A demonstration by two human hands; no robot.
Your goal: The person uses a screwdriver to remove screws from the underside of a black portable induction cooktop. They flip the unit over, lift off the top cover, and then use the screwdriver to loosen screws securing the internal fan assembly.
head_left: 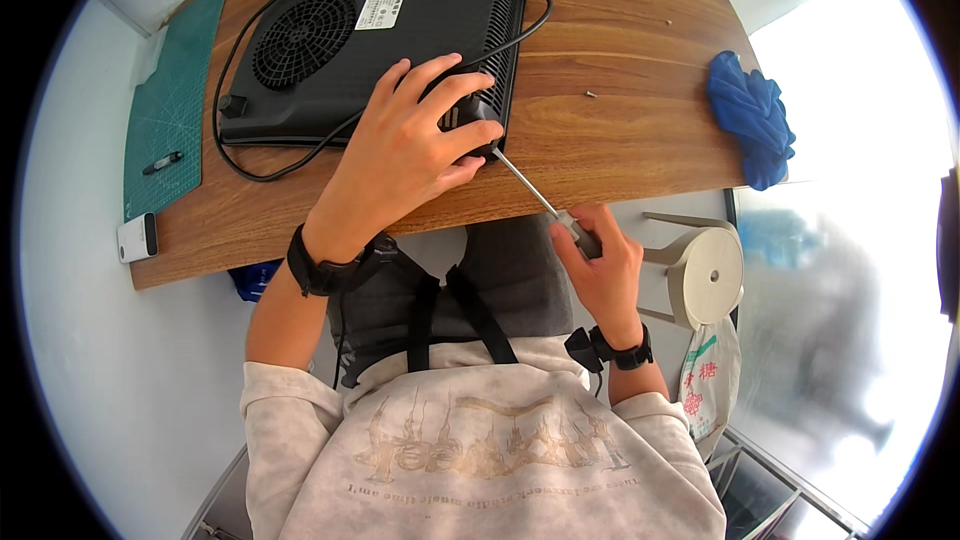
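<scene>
Table: wood, running ahead of the right-hand grip. Gives the work a flat base; use it, don't lift the unit.
Appliance: black, flat, grille side up, ahead and left of the grip. Near right corner is where the tool points. Looks stable; I'd square that corner to the driver if the angle feels awkward.
Left hand: left of the grip, fingers spread over that corner, not closed round anything I can see. Good brace. Fingertips lie right beside the tip, so a slip lands on skin; I'd shift them off the tool line and press from the top.
Right hand: clenched on the screwdriver handle, beyond the table's near edge. Drive along the shaft axis, wrist in line, steady push, no sideways load.
Cord: loops left of the grip and passes under the left hand. Clear it so it can't tug the unit.
Screwdriver: shaft runs ahead and left out of the grip to the corner. Tip seating hidden; can't confirm engagement. Check before adding force.
Small loose bit: on the wood, ahead of the grip. Corral it so it doesn't roll away.
</scene>
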